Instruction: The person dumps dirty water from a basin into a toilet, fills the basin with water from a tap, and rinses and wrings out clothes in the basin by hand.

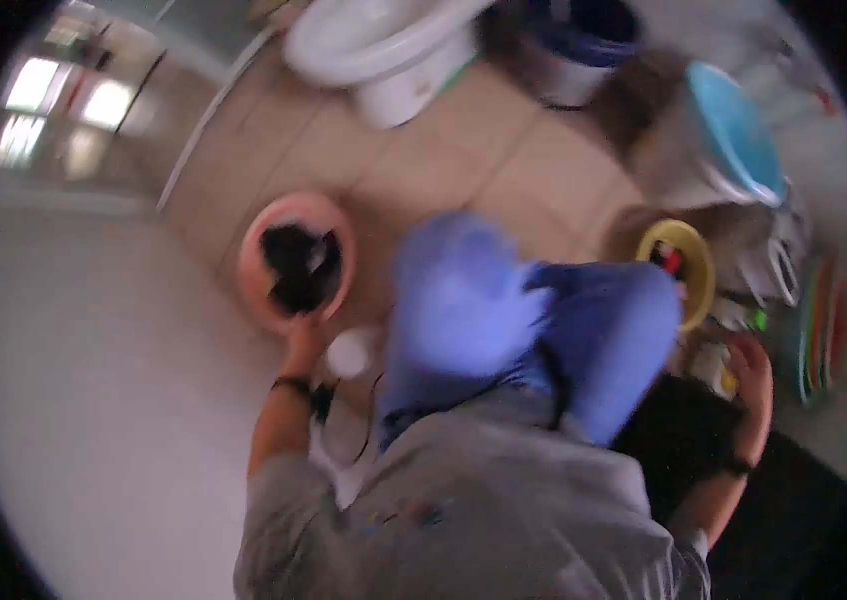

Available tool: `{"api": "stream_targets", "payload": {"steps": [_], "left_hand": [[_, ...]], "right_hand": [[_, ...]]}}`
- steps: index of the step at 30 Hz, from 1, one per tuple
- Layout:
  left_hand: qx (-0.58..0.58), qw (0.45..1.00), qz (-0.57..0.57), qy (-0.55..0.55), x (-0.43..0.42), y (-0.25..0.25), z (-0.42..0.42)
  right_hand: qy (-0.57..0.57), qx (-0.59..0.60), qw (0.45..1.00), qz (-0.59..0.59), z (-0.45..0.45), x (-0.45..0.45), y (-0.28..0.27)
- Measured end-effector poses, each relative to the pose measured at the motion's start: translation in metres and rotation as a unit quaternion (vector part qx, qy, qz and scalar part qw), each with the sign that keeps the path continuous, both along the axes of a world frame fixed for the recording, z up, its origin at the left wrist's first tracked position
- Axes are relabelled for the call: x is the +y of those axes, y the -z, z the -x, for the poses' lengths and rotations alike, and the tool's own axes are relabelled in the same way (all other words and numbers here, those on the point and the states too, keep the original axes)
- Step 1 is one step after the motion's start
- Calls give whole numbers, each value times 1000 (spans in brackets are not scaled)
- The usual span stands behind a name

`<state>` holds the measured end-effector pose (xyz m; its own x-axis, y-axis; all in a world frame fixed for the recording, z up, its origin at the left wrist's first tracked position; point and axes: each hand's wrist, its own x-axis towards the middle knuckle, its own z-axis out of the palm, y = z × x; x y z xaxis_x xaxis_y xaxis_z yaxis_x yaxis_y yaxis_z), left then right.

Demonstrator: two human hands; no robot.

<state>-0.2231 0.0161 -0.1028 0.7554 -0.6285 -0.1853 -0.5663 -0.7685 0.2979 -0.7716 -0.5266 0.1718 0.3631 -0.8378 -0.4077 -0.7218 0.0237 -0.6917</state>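
At the near rim of a pink basin (344,280), left of my knees, is my left hand (305,338); its fingertips are blurred, so its grip cannot be made out. Dark cloth (295,262) lies in the basin. Out to the right, my right hand (749,365) is beside a small white and yellow container (711,370), with its fingers partly bent and blurred; contact with the container is unclear. A yellow basin (701,268) holding red and dark items is just beyond that hand. A round white object (349,354) is right of my left wrist.
A white toilet (398,70) stands at the top on the tiled floor (373,170). A dark blue bucket (583,50) and a light blue basin (733,135) are at the upper right. Several coloured basins (815,335) stand on edge at the far right.
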Motion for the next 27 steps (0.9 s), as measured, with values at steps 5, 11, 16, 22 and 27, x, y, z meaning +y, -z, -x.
{"api": "stream_targets", "payload": {"steps": [5, 11, 16, 22, 27], "left_hand": [[61, 994, -12, -89, -24, -45, 2], [84, 977, 84, -177, 9, 51, -48], [-60, 942, 197, -264, -18, 43, -115], [-126, 913, 121, -369, -42, 70, -205], [-37, 936, 200, -287, -19, 35, -214]], "right_hand": [[51, -80, 995, -16, -16, 71, -35], [-49, -150, 985, -70, -98, 106, -45], [-57, -90, 992, -66, -136, 124, -35], [-9, -49, 996, -73, -153, 121, -8], [26, -84, 988, -128, -182, 106, 10]]}}
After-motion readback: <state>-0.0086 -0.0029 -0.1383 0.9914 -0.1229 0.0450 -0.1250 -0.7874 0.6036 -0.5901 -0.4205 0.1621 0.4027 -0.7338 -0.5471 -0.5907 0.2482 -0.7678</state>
